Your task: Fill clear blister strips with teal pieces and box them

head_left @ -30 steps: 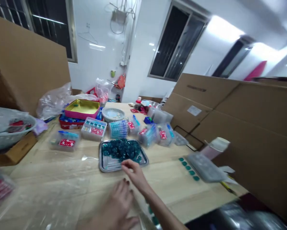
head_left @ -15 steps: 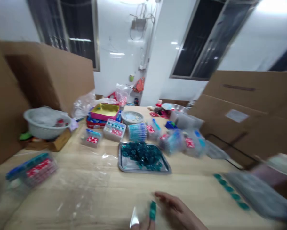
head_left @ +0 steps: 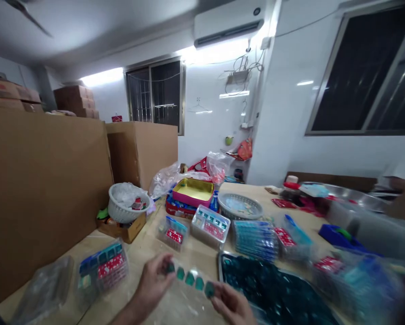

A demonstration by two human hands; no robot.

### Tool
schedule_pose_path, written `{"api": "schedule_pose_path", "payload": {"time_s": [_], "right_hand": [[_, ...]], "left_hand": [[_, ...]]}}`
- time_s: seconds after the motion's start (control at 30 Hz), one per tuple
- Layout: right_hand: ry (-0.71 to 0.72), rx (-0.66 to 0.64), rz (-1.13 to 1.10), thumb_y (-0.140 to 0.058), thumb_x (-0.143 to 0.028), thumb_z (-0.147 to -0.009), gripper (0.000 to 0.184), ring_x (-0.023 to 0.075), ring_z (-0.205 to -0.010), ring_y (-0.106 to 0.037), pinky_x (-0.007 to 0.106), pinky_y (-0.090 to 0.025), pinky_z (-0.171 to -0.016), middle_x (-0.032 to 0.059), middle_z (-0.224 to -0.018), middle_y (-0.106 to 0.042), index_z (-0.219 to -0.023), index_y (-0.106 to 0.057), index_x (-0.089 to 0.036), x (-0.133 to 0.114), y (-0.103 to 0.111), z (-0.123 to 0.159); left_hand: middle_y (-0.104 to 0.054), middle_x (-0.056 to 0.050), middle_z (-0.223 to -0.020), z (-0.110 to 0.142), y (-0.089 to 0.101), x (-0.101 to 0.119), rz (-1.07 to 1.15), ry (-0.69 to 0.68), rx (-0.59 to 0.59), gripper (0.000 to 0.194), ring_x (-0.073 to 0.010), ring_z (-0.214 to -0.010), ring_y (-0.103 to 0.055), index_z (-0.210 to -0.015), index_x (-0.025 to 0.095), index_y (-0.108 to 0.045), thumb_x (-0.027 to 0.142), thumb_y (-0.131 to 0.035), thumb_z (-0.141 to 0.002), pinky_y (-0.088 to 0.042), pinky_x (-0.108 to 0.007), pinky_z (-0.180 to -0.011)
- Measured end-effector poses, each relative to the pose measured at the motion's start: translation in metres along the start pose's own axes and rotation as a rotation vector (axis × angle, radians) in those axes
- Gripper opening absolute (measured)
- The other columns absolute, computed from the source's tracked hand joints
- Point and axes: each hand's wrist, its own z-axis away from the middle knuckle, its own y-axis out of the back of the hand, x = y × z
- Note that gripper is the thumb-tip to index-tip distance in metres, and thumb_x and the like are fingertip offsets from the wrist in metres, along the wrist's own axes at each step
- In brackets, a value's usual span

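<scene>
A clear strip with several teal-green pieces [head_left: 189, 278] in a row is stretched above the table in the head view. My left hand [head_left: 153, 280] pinches its left end between thumb and fingers. At the other end, my right hand [head_left: 231, 303] grips it with closed fingers, lower than the left. Just right of the strip lies a metal tray [head_left: 220, 271] heaped with dark teal pieces [head_left: 276, 289]. Beyond the hands stands a clear box [head_left: 211, 225] with green pieces and a red-and-white label inside.
To the left are a filled clear box [head_left: 102, 266] and an empty-looking plastic case [head_left: 43, 289]. Stacked clear-blue trays [head_left: 254, 239], a pink-and-gold tin [head_left: 193, 192] and a white basket [head_left: 241, 206] stand farther back. Cardboard panels [head_left: 46, 189] wall off the left side.
The view has turned left and upward. Both hands have risen from the table's near edge. A row of green pieces now spans them; before, one green piece showed at my left fingers.
</scene>
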Motion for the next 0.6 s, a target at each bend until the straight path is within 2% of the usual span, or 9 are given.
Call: {"api": "schedule_pose_path", "payload": {"time_s": [0.07, 0.13, 0.23, 0.3, 0.43, 0.6], "right_hand": [[0.006, 0.091, -0.081, -0.078, -0.042, -0.055, 0.035, 0.0144, -0.050, -0.055, 0.022, -0.042, -0.047, 0.0031, -0.058, -0.066, -0.078, -0.073, -0.016, -0.002, -0.026, -0.043], [-0.008, 0.188, -0.139, -0.077, -0.040, -0.053, 0.033, 0.0110, -0.044, -0.049, 0.021, -0.036, -0.043, 0.0012, -0.053, -0.063, -0.074, -0.072, -0.014, 0.001, -0.048, -0.083], [0.000, 0.331, -0.142, -0.075, -0.039, -0.051, 0.033, 0.0133, -0.046, -0.052, 0.023, -0.039, -0.045, 0.0024, -0.054, -0.064, -0.069, -0.071, -0.013, 0.017, -0.070, -0.136], [0.022, 0.439, -0.108, -0.073, -0.041, -0.050, 0.034, 0.0170, -0.053, -0.057, 0.026, -0.044, -0.051, 0.0041, -0.058, -0.067, -0.069, -0.071, -0.012, 0.031, -0.076, -0.164], [-0.005, 0.582, -0.028, -0.069, -0.042, -0.049, 0.034, 0.0222, -0.063, -0.061, 0.030, -0.048, -0.063, 0.0063, -0.062, -0.068, -0.066, -0.068, -0.013, 0.058, -0.074, -0.198], [-0.103, 0.707, 0.069, -0.066, -0.044, -0.050, 0.034, 0.0270, -0.067, -0.063, 0.034, -0.047, -0.064, 0.0094, -0.064, -0.068, -0.066, -0.064, -0.015, 0.080, -0.066, -0.209]], "left_hand": [[-0.067, -0.006, -0.082, -0.043, 0.015, -0.024, 0.034, 0.137, 0.095, 0.031, -0.0174, -0.075, -0.065, -0.101, 0.014, -0.056, 0.020, -0.060, -0.071, -0.053, -0.024, -0.063], [-0.067, -0.005, -0.083, -0.086, 0.022, -0.052, -0.090, 0.223, 0.168, 0.030, -0.0169, -0.075, -0.065, -0.096, 0.012, -0.057, 0.022, -0.062, -0.068, -0.052, -0.025, -0.066], [-0.067, -0.006, -0.079, -0.140, 0.023, -0.095, -0.201, 0.276, 0.205, 0.027, -0.0185, -0.075, -0.065, -0.090, 0.011, -0.060, 0.023, -0.063, -0.066, -0.051, -0.027, -0.066], [-0.067, -0.006, -0.077, -0.165, 0.019, -0.118, -0.259, 0.296, 0.211, 0.026, -0.0193, -0.075, -0.064, -0.088, 0.010, -0.063, 0.023, -0.064, -0.065, -0.049, -0.029, -0.068], [-0.067, -0.008, -0.083, -0.187, 0.006, -0.142, -0.393, 0.324, 0.195, 0.027, -0.0203, -0.081, -0.063, -0.089, 0.010, -0.065, 0.023, -0.065, -0.066, -0.045, -0.029, -0.074], [-0.067, -0.008, -0.081, -0.190, -0.009, -0.150, -0.523, 0.394, 0.139, 0.023, -0.0200, -0.082, -0.061, -0.085, 0.011, -0.067, 0.029, -0.061, -0.074, -0.041, -0.027, -0.072]]}}
